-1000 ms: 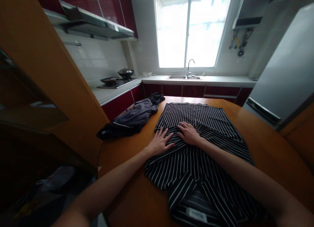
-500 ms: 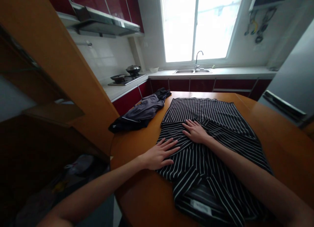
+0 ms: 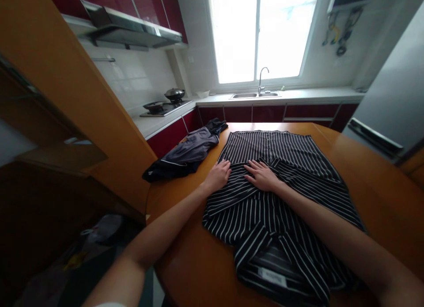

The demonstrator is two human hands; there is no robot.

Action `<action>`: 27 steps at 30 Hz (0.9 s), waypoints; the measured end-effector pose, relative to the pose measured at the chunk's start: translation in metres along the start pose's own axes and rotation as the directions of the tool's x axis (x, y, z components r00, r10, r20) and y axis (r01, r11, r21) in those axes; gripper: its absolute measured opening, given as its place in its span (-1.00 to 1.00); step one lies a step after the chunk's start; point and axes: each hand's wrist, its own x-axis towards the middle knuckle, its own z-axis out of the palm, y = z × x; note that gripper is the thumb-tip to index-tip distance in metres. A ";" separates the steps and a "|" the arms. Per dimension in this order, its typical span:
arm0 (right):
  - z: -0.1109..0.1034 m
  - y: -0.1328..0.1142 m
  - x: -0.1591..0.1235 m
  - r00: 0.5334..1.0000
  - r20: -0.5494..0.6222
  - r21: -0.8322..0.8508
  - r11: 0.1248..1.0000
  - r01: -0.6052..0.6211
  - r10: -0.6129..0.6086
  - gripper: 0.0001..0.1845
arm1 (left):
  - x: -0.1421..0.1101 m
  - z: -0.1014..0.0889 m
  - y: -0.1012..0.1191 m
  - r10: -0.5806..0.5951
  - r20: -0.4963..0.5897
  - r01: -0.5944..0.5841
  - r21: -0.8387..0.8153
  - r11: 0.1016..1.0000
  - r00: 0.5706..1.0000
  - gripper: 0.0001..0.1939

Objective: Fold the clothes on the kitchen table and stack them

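Note:
A black shirt with white stripes [image 3: 281, 196] lies spread on the orange wooden table [image 3: 374, 196], partly folded, its collar label near me. My right hand [image 3: 263, 175] rests flat on the fold at the shirt's middle, fingers stretched out. My left hand [image 3: 218, 175] sits at the shirt's left edge beside it, fingers bent down onto the cloth; I cannot tell whether it pinches the edge.
A dark grey garment [image 3: 188, 152] lies bunched at the table's far left corner. An orange cabinet [image 3: 66, 99] stands at the left. Behind are a counter with a stove [image 3: 162, 107], a sink [image 3: 253, 94] under the window, and a grey refrigerator [image 3: 391, 104] at right.
My left hand slid back toward me along the shirt's left side, then moved forward again to the left edge near my right hand. My right hand stayed in place.

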 end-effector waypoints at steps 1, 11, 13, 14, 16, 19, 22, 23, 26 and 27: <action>-0.001 0.000 0.000 1.000 0.000 0.000 1.000 0.000 0.000 -0.29 | 0.005 0.008 -0.001 -0.033 0.018 0.033 0.025 0.999 0.999 -0.45; -0.005 -0.002 0.000 0.999 0.014 0.001 0.999 -0.034 0.034 -0.29 | -0.004 0.018 -0.004 -0.095 0.008 0.094 0.083 0.992 0.995 -0.35; -0.006 -0.004 0.000 0.999 0.003 0.003 0.999 -0.051 0.051 -0.29 | -0.009 0.015 0.006 0.016 -0.040 -0.012 0.091 0.996 0.999 -0.37; -0.007 -0.005 0.000 0.998 -0.001 0.006 0.998 -0.055 0.055 -0.29 | -0.012 0.015 0.011 0.089 -0.036 -0.085 0.082 0.993 0.995 -0.37; -0.008 -0.006 0.000 0.998 -0.016 0.012 0.998 -0.064 0.065 -0.31 | -0.018 0.015 0.022 0.213 0.023 -0.214 0.044 0.976 0.977 -0.37; -0.009 -0.008 -0.001 0.993 -0.071 0.023 0.996 -0.091 0.092 -0.36 | -0.024 0.018 0.033 0.263 0.134 -0.267 0.011 0.964 0.956 -0.35; -0.011 -0.008 -0.001 0.989 -0.108 0.039 0.995 -0.097 0.101 -0.39 | -0.024 0.020 0.035 0.251 0.189 -0.257 0.004 0.967 0.949 -0.34; -0.011 -0.008 -0.002 0.989 -0.111 0.045 0.995 -0.093 0.097 -0.39 | -0.023 0.019 0.035 0.256 0.195 -0.261 -0.003 0.965 0.947 -0.34; -0.011 -0.008 -0.002 0.990 -0.119 0.061 0.995 -0.074 0.081 -0.40 | -0.022 0.015 0.035 0.298 0.190 -0.296 -0.039 0.954 0.935 -0.34; -0.011 -0.008 -0.002 0.988 -0.130 0.061 0.996 -0.071 0.079 -0.40 | -0.023 0.013 0.036 0.315 0.185 -0.311 -0.052 0.949 0.931 -0.35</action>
